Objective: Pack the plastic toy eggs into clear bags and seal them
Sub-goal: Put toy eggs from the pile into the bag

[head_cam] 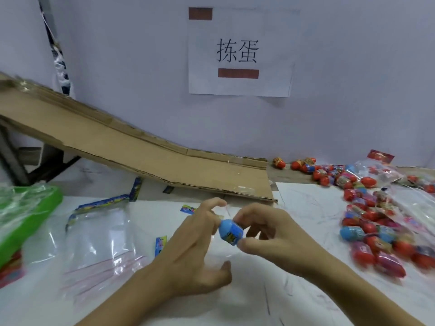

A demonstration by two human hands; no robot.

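Observation:
My right hand (266,234) pinches a blue plastic toy egg (230,231) between thumb and fingertips, just above the white table. My left hand (193,250) is right beside the egg on its left, fingers spread and thumb held wide apart. A thin red line and faint clear film show at its fingertips; whether it holds a bag I cannot tell. A stack of clear zip bags (98,236) with red seal lines lies to the left. A pile of red and blue toy eggs (376,231) covers the table on the right.
A cardboard ramp (141,156) slopes down from the upper left to the table's back. A green tray (28,212) wrapped in plastic sits at the left edge. Partly filled clear bags (376,170) lie at the back right. A paper sign (240,52) hangs on the wall.

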